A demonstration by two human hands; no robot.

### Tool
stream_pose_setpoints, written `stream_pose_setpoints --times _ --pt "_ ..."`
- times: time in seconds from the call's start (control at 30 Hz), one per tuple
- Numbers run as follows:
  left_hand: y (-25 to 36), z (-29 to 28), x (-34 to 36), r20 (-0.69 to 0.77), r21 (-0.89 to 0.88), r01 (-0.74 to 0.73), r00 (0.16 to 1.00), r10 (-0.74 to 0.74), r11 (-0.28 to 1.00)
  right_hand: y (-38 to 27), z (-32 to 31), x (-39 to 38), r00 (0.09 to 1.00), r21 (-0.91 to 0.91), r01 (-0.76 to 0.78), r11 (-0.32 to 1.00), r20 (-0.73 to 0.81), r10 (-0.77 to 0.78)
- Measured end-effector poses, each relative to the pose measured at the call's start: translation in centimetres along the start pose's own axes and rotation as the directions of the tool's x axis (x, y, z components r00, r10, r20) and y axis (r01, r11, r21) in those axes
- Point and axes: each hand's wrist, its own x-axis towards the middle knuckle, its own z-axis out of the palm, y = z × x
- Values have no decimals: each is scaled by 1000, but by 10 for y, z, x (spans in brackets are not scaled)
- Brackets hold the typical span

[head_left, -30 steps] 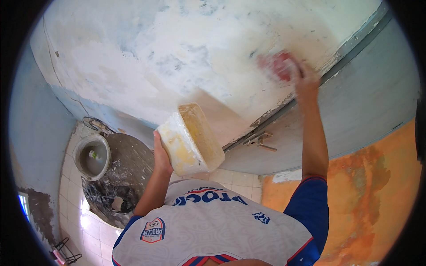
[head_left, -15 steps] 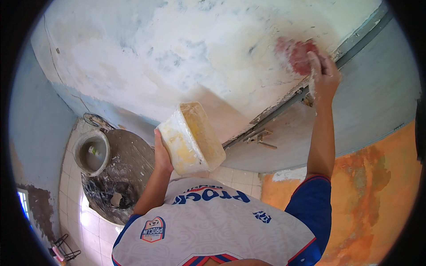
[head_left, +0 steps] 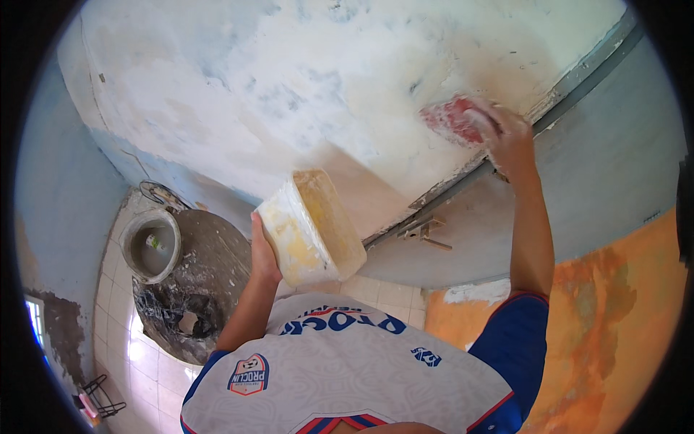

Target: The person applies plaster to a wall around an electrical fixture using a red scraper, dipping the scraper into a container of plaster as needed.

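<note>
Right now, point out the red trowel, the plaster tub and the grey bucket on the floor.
red trowel [head_left: 454, 119], head view, on its red blade against the wall.
plaster tub [head_left: 312, 228], head view, on its cream side wall.
grey bucket [head_left: 131, 230], head view, on its rim.

Red trowel [head_left: 454, 119], yellowish tub [head_left: 312, 228]

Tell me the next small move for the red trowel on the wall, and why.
Probably draw the red trowel leftward along the wall: the right hand presses it near the frame edge, patchy filler lies to its left, and the left hand holds the tub ready.
</note>
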Motion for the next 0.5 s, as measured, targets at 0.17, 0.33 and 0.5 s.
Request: stream_pose_setpoints --times 0.17,0.33,0.5 --pt "0 0 -2 6 19 7 1000 -7 1000 19 -34 35 959 -5 -225 974 -180 220" --pt "-1 -4 -2 8 21 4 1000 -5 1000 4 -36 31 878 289 -409 865 -132 460" --pt "-2 0 1 36 27 27 999 -28 999 21 -15 21 996 -158 -86 984 -19 84"
